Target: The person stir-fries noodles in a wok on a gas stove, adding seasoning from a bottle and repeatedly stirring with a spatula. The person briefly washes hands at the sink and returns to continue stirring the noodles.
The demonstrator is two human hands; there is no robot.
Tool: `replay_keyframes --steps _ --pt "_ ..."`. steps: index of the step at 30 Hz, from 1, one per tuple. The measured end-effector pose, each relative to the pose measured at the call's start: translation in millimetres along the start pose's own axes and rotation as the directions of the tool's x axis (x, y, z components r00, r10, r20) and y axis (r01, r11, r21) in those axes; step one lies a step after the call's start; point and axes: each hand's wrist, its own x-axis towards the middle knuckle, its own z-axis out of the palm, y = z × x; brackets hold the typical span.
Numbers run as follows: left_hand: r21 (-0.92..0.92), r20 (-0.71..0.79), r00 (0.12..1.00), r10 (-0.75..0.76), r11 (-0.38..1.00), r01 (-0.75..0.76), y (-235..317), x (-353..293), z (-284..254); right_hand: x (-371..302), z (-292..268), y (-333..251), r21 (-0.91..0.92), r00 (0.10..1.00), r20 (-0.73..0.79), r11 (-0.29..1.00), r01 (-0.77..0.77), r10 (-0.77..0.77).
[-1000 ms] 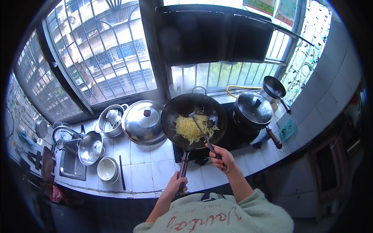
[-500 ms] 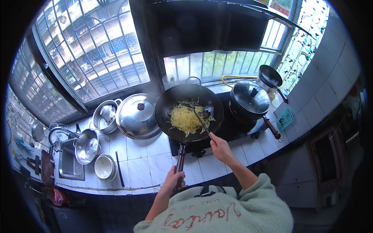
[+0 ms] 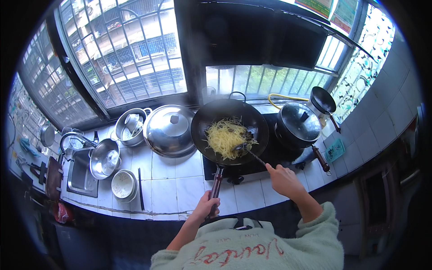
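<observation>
A dark wok [image 3: 202,118] sits on the black stove, holding a heap of pale yellow shreds [image 3: 225,137] that look like shredded potato, with some darker bits at the right side. My left hand [image 3: 208,205] is wrapped round the wok's brown handle [image 3: 216,182] at the counter's front edge. My right hand [image 3: 285,181] grips the end of a metal spatula [image 3: 255,157], whose head lies against the lower right of the heap. The shreds partly cover the spatula's head, so its exact shape is hard to make out.
Left of the wok rests a large domed steel lid [image 3: 168,139], beside a steel pot [image 3: 130,127]. Stacked bowls [image 3: 123,185], black chopsticks [image 3: 141,189] and a steel basin [image 3: 104,158] stand near the sink [image 3: 82,173]. A glass-lidded pan [image 3: 299,121] occupies the stove's right.
My right hand has moved right and toward me, and the spatula's head has gone from the heap's top to its lower right. The left hand keeps its hold; the whole view has shifted slightly.
</observation>
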Motion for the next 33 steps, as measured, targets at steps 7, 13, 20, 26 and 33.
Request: replay_keyframes --steps 7,13,20,26,33 --pt "0.018 0.000 1.000 0.008 1.000 -0.008 -4.0 1.6 8.2 96.4 50.2 -29.0 0.114 0.969 -0.242 0.991 0.077 -0.047" --pt "-0.002 0.015 1.000 0.012 1.000 -0.012 -4.9 0.7 5.9 61.6 28.1 3.7 0.015 0.996 -0.084 0.999 0.042 -0.040" --pt "0.004 -0.024 1.000 0.013 1.000 -0.013 -7.0 1.0 6.2 117.1 37.2 -12.6 0.323 0.921 -0.373 0.915 0.240 -0.110" --pt "-0.014 -0.023 1.000 -0.003 1.000 0.002 -3.0 -0.7 1.7 68.0 29.7 -16.4 0.203 0.964 -0.164 0.949 0.240 -0.209" --pt "-0.018 -0.022 1.000 -0.001 1.000 0.001 -2.8 1.7 -1.4 32.3 3.5 -21.4 -0.043 0.997 0.071 0.999 0.003 0.000"
